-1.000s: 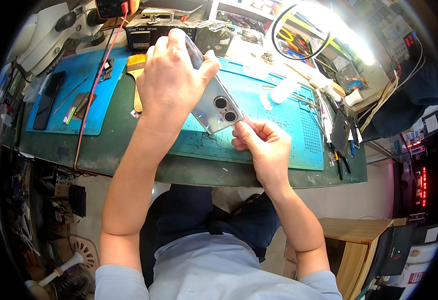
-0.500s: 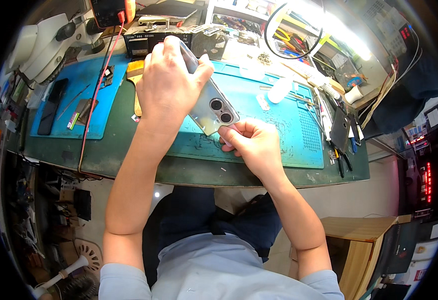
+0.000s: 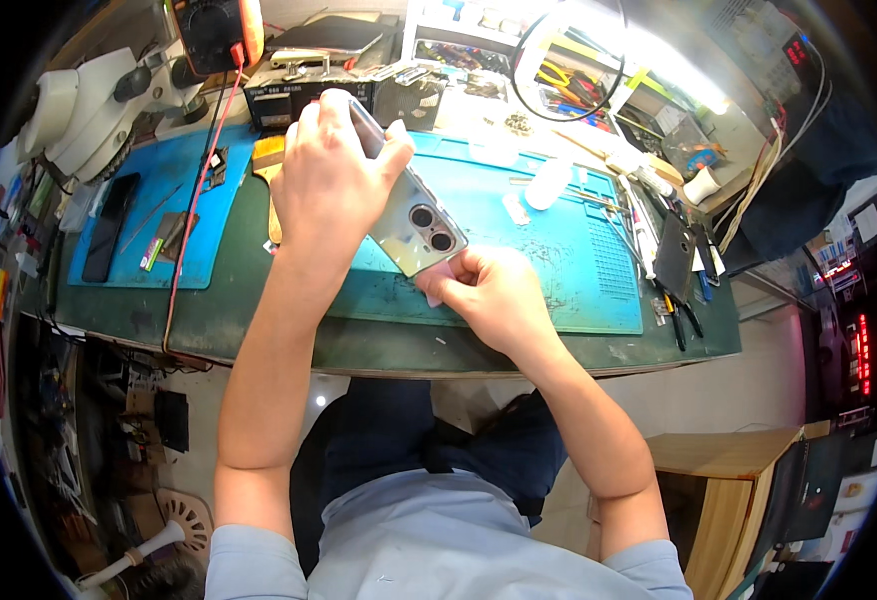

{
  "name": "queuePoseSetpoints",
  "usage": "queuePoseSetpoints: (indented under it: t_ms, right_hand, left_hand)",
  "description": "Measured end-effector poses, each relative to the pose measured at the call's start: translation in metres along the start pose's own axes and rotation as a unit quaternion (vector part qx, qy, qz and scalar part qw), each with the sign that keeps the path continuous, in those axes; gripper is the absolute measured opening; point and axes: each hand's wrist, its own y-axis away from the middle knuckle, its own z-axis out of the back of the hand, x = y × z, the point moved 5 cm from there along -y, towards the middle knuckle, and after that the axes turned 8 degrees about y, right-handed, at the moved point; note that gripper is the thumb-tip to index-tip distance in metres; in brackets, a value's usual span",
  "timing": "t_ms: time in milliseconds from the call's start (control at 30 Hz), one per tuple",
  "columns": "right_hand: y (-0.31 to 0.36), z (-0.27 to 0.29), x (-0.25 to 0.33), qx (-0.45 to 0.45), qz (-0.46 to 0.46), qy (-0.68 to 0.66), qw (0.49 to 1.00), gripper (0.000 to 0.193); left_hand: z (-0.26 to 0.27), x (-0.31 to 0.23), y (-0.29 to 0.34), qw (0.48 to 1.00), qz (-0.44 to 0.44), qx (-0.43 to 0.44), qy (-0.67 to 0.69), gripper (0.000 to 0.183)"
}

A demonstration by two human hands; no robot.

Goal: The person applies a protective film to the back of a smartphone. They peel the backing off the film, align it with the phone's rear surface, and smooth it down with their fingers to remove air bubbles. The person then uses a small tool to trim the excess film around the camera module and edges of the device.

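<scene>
My left hand (image 3: pixel 329 180) is closed around the upper part of a smartphone (image 3: pixel 401 235), tilted above the blue-green work mat (image 3: pixel 569 265). Its silvery back faces up, with two large round camera lenses near the lower right corner. At the phone's lower edge, my right hand (image 3: pixel 499 300) pinches a thin pinkish flat piece (image 3: pixel 437 271) between thumb and fingers. The piece touches or lies just beside that edge; how far it reaches is hidden. My left palm and fingers cover the phone's far end.
A microscope (image 3: pixel 74 110) and a multimeter (image 3: pixel 209 35) with a red lead stand at the left. On the blue mat below lies a black phone (image 3: pixel 111 228). A brush (image 3: pixel 269 152) is beside my left hand. A white bottle (image 3: pixel 550 184), tweezers and pliers (image 3: pixel 681 322) lie to the right.
My right hand has slid left and slightly down, from the phone's corner along its lower edge, and more of the pinkish piece shows. The left hand still grips the phone.
</scene>
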Motion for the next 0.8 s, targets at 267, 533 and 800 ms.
queuePoseSetpoints:
  t_ms: [267, 533, 800]
  right_hand:
    - [0.015, 0.083, -0.017, -0.137, 0.087, 0.307, 0.938, 0.029]
    - [0.018, 0.079, 0.031, 0.035, 0.205, -0.125, 0.970, 0.081]
    - [0.009, 0.048, 0.056, 0.095, 0.314, -0.220, 0.918, 0.091]
  left_hand:
    - [0.008, -0.027, 0.003, 0.978, -0.146, 0.004, 0.146, 0.053]
    - [0.021, -0.051, 0.032, 0.881, -0.273, 0.086, 0.375, 0.060]
    - [0.035, -0.037, 0.038, 0.844, -0.287, 0.142, 0.430, 0.073]
